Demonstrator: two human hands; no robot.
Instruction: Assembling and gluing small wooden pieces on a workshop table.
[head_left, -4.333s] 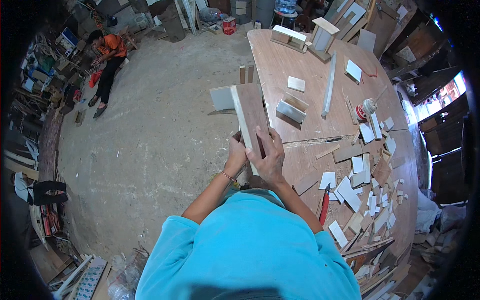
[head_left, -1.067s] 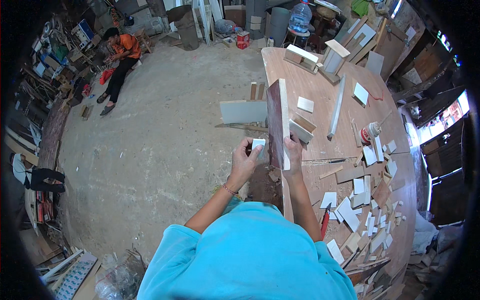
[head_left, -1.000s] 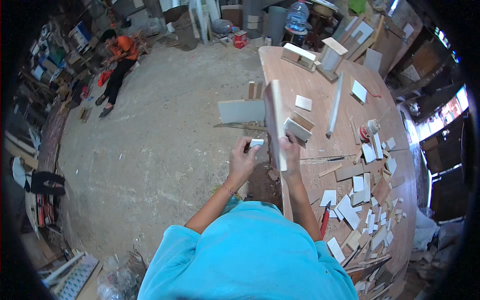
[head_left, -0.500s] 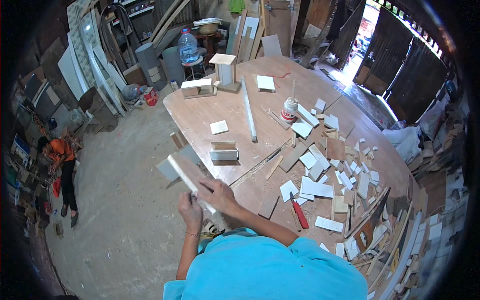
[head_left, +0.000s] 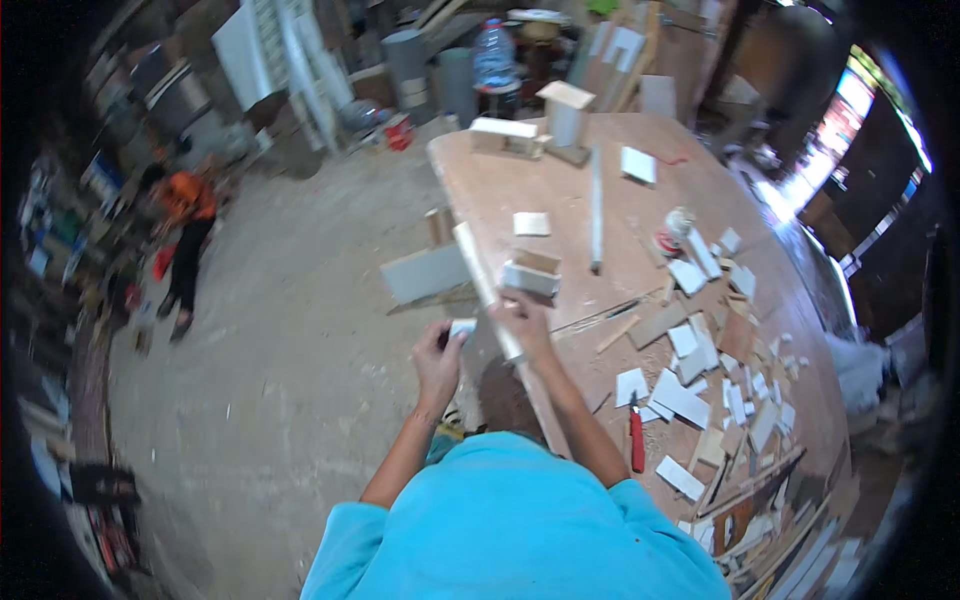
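My right hand (head_left: 524,322) grips a long, narrow pale wooden board (head_left: 480,270), seen nearly edge-on and slanting over the left edge of the table. Slightly lower and to the left, my left hand (head_left: 437,362) pinches a small whitish piece (head_left: 462,328) between thumb and fingers; its kind is too small to make out. That hand is apart from the board. Just past my right hand, a small assembly of upright wooden pieces (head_left: 532,274) stands on the table (head_left: 590,300). A flat white square piece (head_left: 531,224) lies behind it.
White and brown offcuts (head_left: 682,398) crowd the table's right side, with a red-handled cutter (head_left: 637,440) and a glue bottle (head_left: 675,230) among them. Small wooden assemblies (head_left: 566,120) stand at the far end. A grey panel (head_left: 425,273) juts out left of the table. Someone in orange (head_left: 190,198) bends at far left.
My left hand has come off the board and now shows a small whitish piece. My right hand still holds the board, now turned more edge-on. The whole view has swung left.
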